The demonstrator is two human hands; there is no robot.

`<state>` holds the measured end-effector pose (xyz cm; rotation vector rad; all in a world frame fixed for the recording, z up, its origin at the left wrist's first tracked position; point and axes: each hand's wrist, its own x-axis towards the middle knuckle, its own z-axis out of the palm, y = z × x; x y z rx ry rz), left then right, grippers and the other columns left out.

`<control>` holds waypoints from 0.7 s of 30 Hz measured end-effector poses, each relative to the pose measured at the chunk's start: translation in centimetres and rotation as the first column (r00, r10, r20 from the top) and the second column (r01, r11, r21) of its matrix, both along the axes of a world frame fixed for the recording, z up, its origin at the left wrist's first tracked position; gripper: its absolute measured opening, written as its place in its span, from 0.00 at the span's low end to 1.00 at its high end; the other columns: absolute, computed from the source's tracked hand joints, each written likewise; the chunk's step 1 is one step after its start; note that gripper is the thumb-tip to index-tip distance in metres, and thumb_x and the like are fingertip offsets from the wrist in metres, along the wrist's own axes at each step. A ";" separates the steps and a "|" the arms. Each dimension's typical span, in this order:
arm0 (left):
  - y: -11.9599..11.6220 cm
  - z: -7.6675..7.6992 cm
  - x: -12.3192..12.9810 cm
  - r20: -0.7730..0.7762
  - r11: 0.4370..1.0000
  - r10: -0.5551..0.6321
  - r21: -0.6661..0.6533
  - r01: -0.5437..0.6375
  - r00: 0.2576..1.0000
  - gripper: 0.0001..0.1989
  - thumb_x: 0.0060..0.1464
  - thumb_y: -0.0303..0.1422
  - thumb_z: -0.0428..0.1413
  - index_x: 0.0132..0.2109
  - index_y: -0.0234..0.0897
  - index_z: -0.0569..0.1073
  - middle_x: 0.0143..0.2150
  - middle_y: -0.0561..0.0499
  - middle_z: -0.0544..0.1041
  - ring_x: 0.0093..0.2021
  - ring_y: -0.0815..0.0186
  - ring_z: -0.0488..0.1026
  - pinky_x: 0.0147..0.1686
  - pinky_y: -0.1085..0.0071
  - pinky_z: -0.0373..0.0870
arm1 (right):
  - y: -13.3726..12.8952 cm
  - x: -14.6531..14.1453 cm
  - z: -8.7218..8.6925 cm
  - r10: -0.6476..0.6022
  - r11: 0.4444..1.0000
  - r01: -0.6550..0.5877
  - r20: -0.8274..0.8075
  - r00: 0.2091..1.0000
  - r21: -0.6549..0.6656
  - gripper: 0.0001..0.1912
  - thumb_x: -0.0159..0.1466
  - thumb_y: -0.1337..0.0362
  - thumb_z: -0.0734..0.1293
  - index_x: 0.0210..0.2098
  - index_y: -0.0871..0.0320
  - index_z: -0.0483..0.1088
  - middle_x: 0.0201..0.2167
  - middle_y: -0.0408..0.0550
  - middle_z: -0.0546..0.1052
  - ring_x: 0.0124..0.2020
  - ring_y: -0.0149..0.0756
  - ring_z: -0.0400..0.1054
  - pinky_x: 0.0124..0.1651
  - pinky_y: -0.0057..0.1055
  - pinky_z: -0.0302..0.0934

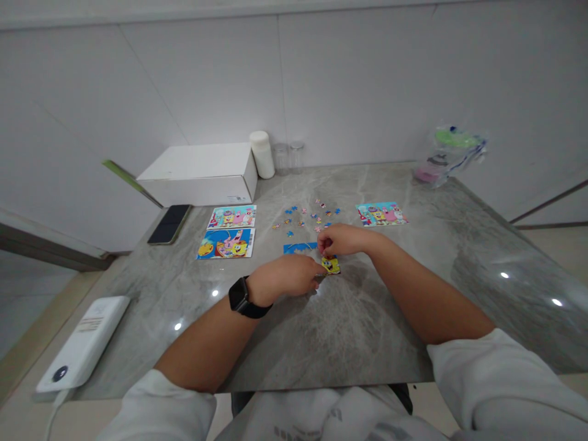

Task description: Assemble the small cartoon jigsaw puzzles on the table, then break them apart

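A partly joined jigsaw puzzle [334,265] lies between my hands, with a yellow cartoon face at its lower right and a blue strip along its top. My left hand [294,274], wearing a black watch on the wrist, reaches in from the left; its index finger stretches out to touch the puzzle's lower edge. Over the upper right part, my right hand [339,239] has thumb and fingers pinched together at a puzzle piece, mostly hidden by the fingers. Several loose puzzle pieces [313,215] are scattered just beyond. Both hands cover part of the puzzle.
Left of the puzzle lie two picture cards [226,244], [232,217] and a phone [169,224]. Another card [382,214] is at right. A white box [197,174], white bottle [262,155] and two glasses [296,158] line the wall. A plastic bag [448,157] and white device [85,343] sit near the edges.
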<state>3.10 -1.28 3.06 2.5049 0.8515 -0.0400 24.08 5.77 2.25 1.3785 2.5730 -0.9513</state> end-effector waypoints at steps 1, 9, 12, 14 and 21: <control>0.0 0.2 0.1 -0.060 0.999 -0.038 -0.006 0.038 0.997 0.15 0.59 0.33 0.60 0.52 0.45 0.83 0.44 0.45 0.85 0.41 0.55 0.80 0.39 0.64 0.72 | -0.1 -0.1 0.1 0.004 1.000 -0.004 0.015 1.000 0.000 0.07 0.55 0.69 0.73 0.34 0.53 0.83 0.33 0.44 0.85 0.34 0.38 0.76 0.34 0.28 0.61; -0.4 1.8 0.6 -0.246 0.997 -0.070 -0.007 0.071 0.967 0.18 0.65 0.38 0.58 0.59 0.44 0.80 0.51 0.45 0.84 0.47 0.54 0.80 0.42 0.64 0.73 | -0.6 -0.8 1.1 0.012 1.000 -0.014 0.180 0.984 0.009 0.11 0.61 0.68 0.71 0.43 0.57 0.83 0.39 0.46 0.86 0.40 0.36 0.78 0.36 0.25 0.60; -0.4 2.0 0.6 -0.250 0.998 -0.066 -0.012 0.065 0.966 0.16 0.65 0.39 0.58 0.56 0.44 0.81 0.49 0.45 0.84 0.46 0.54 0.80 0.42 0.65 0.72 | -0.6 -0.9 1.0 0.008 1.000 -0.013 0.202 0.979 0.024 0.11 0.61 0.68 0.71 0.43 0.57 0.83 0.40 0.46 0.86 0.40 0.36 0.78 0.36 0.25 0.60; -0.4 2.0 0.6 -0.244 0.998 -0.070 -0.013 0.069 0.967 0.15 0.64 0.38 0.58 0.56 0.43 0.81 0.48 0.45 0.84 0.45 0.54 0.80 0.41 0.65 0.72 | -0.7 -1.0 0.9 0.009 0.999 -0.017 0.209 0.978 0.037 0.11 0.61 0.68 0.71 0.43 0.57 0.83 0.41 0.46 0.86 0.41 0.36 0.79 0.37 0.25 0.61; -0.6 1.5 0.6 -0.250 0.995 -0.078 0.041 0.091 0.965 0.16 0.65 0.39 0.58 0.57 0.43 0.81 0.47 0.43 0.81 0.44 0.53 0.79 0.40 0.63 0.73 | -0.8 -1.4 0.7 0.000 0.998 -0.016 0.245 0.970 0.065 0.12 0.61 0.68 0.71 0.44 0.56 0.84 0.41 0.46 0.87 0.41 0.37 0.79 0.37 0.26 0.60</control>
